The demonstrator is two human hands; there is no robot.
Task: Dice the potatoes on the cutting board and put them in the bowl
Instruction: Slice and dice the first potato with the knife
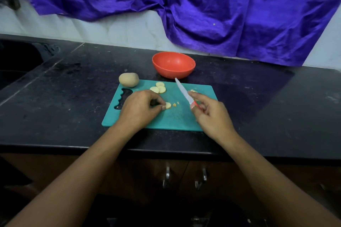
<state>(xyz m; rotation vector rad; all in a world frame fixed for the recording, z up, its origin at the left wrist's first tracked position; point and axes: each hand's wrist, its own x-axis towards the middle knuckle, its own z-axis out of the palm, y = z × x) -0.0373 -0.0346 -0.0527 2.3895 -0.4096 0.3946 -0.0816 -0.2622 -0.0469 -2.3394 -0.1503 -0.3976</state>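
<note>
Head view: you're looking down at both your hands over the teal cutting board (177,119), which lies flat on the black bench (73,88).
Left hand: your left hand (140,108) is on the left half of the board, fingers (160,105) curled in and pinching a potato slice (168,105) by its left edge. The slice lies flat on the board.
Right hand: your right hand (212,114) has the knife (183,91) by its red handle, fingers (199,97) clamped round it with the index stretched along the top.
Knife: white blade angled up and away from you, tip aimed at the bowl's near edge. Can't tell if the blade touches the board.
Cut bits: a couple of small potato bits (174,104) lie just right of the pinched slice, between your two hands.
Other slices: three round slices (159,87) overlap near the back of the board, just past your left knuckles.
More bits: a few pale pieces (193,90) are behind the knife blade, mostly hidden.
Whole potato: unpeeled whole potato (128,79) at the board's back left corner, partly on it.
Bowl: red bowl (173,64) upright on the bench just behind the board.
Background: purple cloth (203,5) hangs over the wall behind the bench.
</note>
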